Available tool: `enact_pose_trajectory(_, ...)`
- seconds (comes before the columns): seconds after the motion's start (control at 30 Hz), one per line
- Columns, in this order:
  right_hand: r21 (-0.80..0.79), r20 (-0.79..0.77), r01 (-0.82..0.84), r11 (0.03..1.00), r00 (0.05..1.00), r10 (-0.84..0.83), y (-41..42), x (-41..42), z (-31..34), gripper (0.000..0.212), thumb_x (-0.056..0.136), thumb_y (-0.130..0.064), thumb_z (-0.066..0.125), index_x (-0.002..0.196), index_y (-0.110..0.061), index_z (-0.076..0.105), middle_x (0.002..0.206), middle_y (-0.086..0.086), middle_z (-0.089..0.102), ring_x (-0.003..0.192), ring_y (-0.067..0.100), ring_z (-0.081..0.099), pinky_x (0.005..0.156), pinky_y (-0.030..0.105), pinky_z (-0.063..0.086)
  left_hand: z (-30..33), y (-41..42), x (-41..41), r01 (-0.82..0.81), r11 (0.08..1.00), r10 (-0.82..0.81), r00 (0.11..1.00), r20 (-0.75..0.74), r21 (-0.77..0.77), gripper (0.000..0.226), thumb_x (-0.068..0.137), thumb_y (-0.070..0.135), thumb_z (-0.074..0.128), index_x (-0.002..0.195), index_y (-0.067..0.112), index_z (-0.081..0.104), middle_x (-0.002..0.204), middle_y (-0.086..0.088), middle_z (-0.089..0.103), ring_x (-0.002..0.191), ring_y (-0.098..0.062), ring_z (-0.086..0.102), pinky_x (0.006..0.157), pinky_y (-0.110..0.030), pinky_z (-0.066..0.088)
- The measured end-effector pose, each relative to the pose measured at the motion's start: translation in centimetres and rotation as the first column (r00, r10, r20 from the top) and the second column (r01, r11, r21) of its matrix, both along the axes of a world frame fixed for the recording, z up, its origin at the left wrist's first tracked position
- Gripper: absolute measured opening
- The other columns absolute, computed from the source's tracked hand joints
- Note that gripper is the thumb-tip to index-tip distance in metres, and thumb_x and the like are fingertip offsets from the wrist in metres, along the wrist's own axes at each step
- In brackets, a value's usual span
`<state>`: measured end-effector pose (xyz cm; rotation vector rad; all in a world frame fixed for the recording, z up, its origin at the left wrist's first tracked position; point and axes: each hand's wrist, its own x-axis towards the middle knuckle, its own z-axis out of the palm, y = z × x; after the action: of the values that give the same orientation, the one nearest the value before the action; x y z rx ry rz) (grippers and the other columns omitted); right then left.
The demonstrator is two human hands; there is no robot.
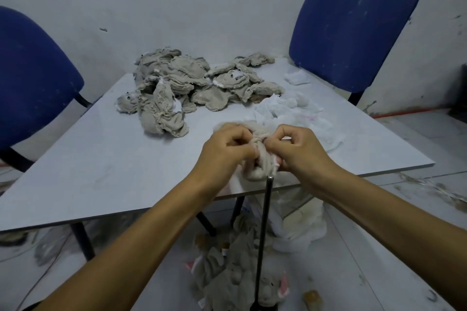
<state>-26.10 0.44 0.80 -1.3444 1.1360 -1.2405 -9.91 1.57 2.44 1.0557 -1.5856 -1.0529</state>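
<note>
Over the near edge of a pale grey table (101, 159), my left hand (225, 149) and my right hand (298, 149) both grip a limp beige plush toy skin (260, 159), fingers curled into its fabric from either side. A thin black rod (264, 230) stands upright just below the skin, its metal tip touching or almost touching the fabric's lower edge. White stuffing fibre (298, 113) lies on the table just beyond my hands.
A heap of unstuffed beige toy skins (192, 83) covers the far middle of the table. Two blue chairs (353, 28) (27, 78) stand at the far right and left. More plush toys (235, 275) and white stuffing (300, 230) lie on the floor under the table.
</note>
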Motion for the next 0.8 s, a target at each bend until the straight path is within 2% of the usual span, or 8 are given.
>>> enact_pose_trajectory(0.1, -0.087, -0.204, 0.138, 0.987, 0.967, -0.153, -0.6, -0.3, -0.9, 0.025, 0.082, -0.006, 0.064, 0.061, -0.016, 0.055, 0.047, -0.006, 0.049, 0.048, 0.011, 0.043, 0.054, 0.028, 0.037, -0.5, 0.3, -0.4, 0.039, 0.997, -0.025, 0.983, 0.181, -0.073, 0.015, 0.068, 0.016, 0.080, 0.073, 0.017, 0.066, 0.089, 0.002, 0.056, 0.078, -0.023, 0.060, 0.076, -0.036, 0.051)
enact_pose_trajectory(0.17, -0.101, -0.248, 0.138, 0.985, 0.956, -0.159, -0.4, 0.0, -1.3, 0.023, 0.086, -0.010, 0.064, 0.064, -0.015, 0.058, 0.050, -0.009, 0.047, 0.051, 0.009, 0.042, 0.056, 0.029, 0.035, -0.4, 0.3, -0.6, -0.008, 0.999, 0.013, 0.991, 0.134, -0.043, 0.016, 0.074, 0.008, 0.082, 0.076, 0.010, 0.067, 0.087, -0.005, 0.059, 0.076, -0.023, 0.059, 0.077, -0.037, 0.051)
enact_pose_trajectory(0.27, -0.056, 0.019, -0.051, 0.997, 0.998, 0.052, -0.1, 0.3, -0.9, 0.019, 0.094, -0.010, 0.063, 0.075, -0.013, 0.065, 0.061, -0.004, 0.061, 0.058, 0.008, 0.056, 0.054, 0.024, 0.046, 0.0, -0.3, 0.3, 0.053, 0.993, -0.047, 0.997, -0.060, 0.107, 0.015, 0.080, -0.003, 0.073, 0.073, 0.008, 0.066, 0.074, -0.006, 0.062, 0.075, -0.020, 0.059, 0.072, -0.031, 0.051)
enact_pose_trajectory(0.33, -0.031, 0.194, -0.208, 0.978, 0.958, 0.210, 0.1, 0.0, -0.4, 0.011, 0.094, -0.014, 0.064, 0.085, -0.011, 0.069, 0.077, 0.008, 0.067, 0.071, 0.018, 0.063, 0.060, 0.025, 0.053, 0.1, -0.6, 0.9, 0.116, 0.979, -0.083, 0.978, -0.192, 0.166, 0.020, 0.082, -0.007, 0.067, 0.069, 0.008, 0.063, 0.069, -0.003, 0.061, 0.070, -0.016, 0.060, 0.065, -0.025, 0.052)
enact_pose_trajectory(0.4, -0.018, 0.193, -0.318, 0.948, 0.929, 0.316, 0.1, -0.5, 0.0, 0.012, 0.089, -0.022, 0.068, 0.086, -0.011, 0.069, 0.086, 0.018, 0.060, 0.081, 0.029, 0.057, 0.068, 0.032, 0.055, 0.2, -0.6, 1.0, 0.135, 0.973, -0.079, 0.957, -0.279, 0.187, 0.020, 0.085, -0.007, 0.062, 0.069, 0.005, 0.058, 0.065, -0.003, 0.060, 0.061, -0.013, 0.059, 0.056, -0.021, 0.050)
enact_pose_trajectory(0.5, 0.002, 0.134, -0.448, 0.894, 0.886, 0.444, 0.1, -1.5, 0.9, 0.009, 0.084, -0.016, 0.069, 0.088, -0.009, 0.067, 0.091, 0.017, 0.059, 0.087, 0.028, 0.058, 0.074, 0.031, 0.057, 0.1, -0.4, 0.8, 0.119, 0.972, -0.048, 0.944, -0.326, 0.201, 0.024, 0.086, -0.005, 0.061, 0.064, 0.006, 0.057, 0.062, -0.005, 0.059, 0.056, -0.013, 0.057, 0.052, -0.021, 0.048)
enact_pose_trajectory(0.63, -0.086, -0.110, -0.302, 0.950, 0.950, 0.292, 0.6, -1.3, 0.8, 0.014, 0.086, -0.013, 0.075, 0.078, -0.008, 0.064, 0.075, 0.017, 0.056, 0.067, 0.021, 0.054, 0.057, 0.022, 0.048, -0.6, 0.2, 0.2, 0.106, 0.965, -0.024, 0.947, -0.321, 0.240, 0.015, 0.071, 0.008, 0.072, 0.067, 0.005, 0.057, 0.067, -0.010, 0.057, 0.064, -0.022, 0.054, 0.057, -0.026, 0.045)
enact_pose_trajectory(0.8, -0.082, -0.034, -0.199, 0.976, 0.980, 0.197, 0.4, -0.9, 0.8, 0.017, 0.086, -0.004, 0.072, 0.072, -0.006, 0.063, 0.067, 0.013, 0.051, 0.060, 0.019, 0.048, 0.052, 0.020, 0.040, -0.4, 0.4, 0.6, 0.191, 0.957, -0.103, 0.927, -0.361, 0.219, 0.009, 0.069, 0.005, 0.061, 0.064, 0.012, 0.063, 0.072, -0.006, 0.058, 0.065, -0.014, 0.059, 0.056, -0.019, 0.049)
